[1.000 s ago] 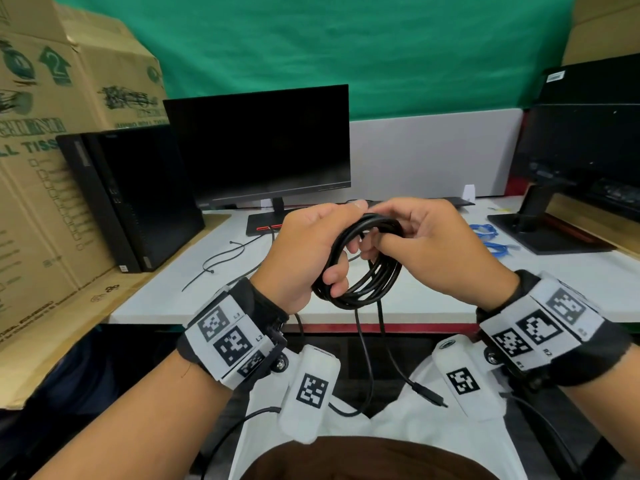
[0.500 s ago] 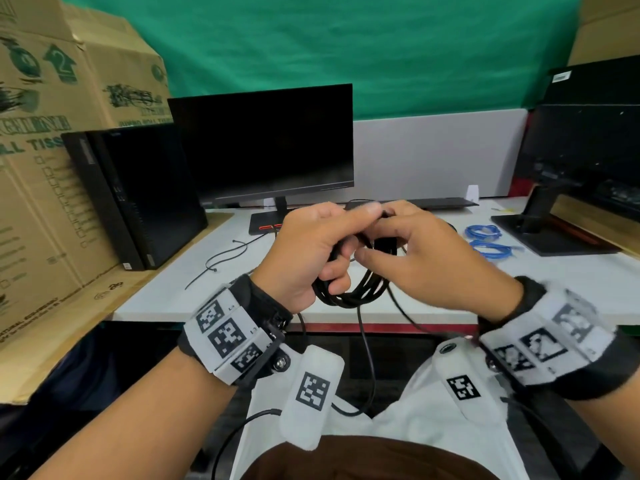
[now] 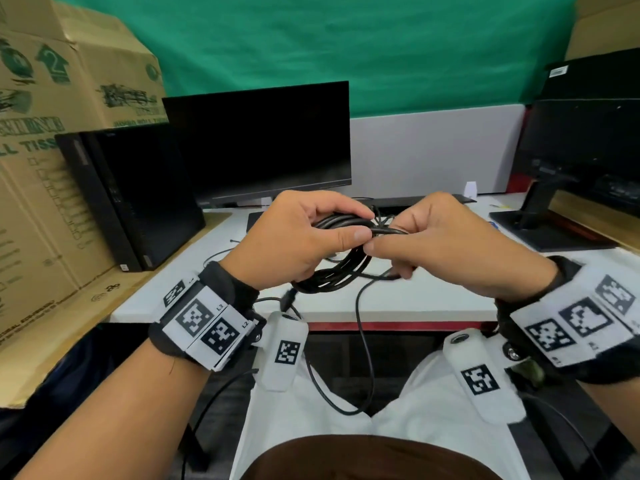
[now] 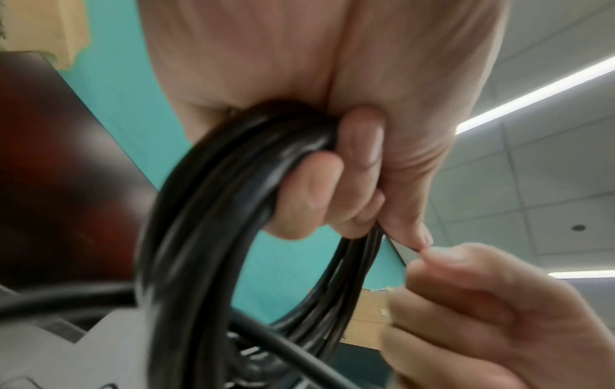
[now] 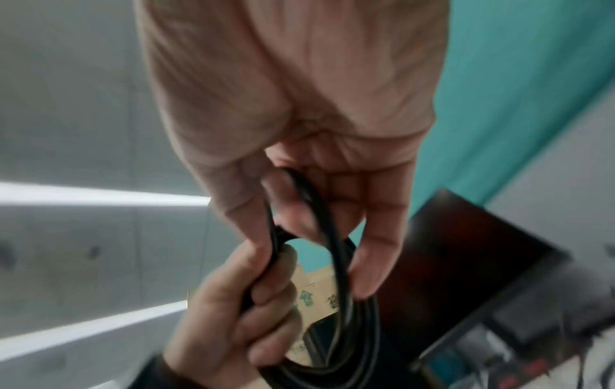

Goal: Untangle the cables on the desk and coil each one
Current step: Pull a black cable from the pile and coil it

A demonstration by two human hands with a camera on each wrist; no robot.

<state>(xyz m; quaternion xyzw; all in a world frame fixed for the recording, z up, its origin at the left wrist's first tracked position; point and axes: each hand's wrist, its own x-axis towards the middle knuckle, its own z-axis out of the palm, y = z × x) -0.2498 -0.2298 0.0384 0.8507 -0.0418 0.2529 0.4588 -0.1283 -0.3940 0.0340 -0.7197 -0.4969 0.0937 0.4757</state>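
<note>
Black cable coil [image 3: 341, 268] in L hand [image 3: 294, 244] grip, R hand [image 3: 446, 244] pinching 1 strand, above desk [image 3: 398, 296] edge

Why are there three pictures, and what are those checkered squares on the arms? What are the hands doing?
One camera sits on the person's head and one on each wrist, so you see the same moment from three places. The squares are markers on the wrist bands. The left hand grips a black cable coil, and the right hand pinches a strand of it. The coil's loose end hangs down in front of the white desk. A dark monitor stands behind.
</note>
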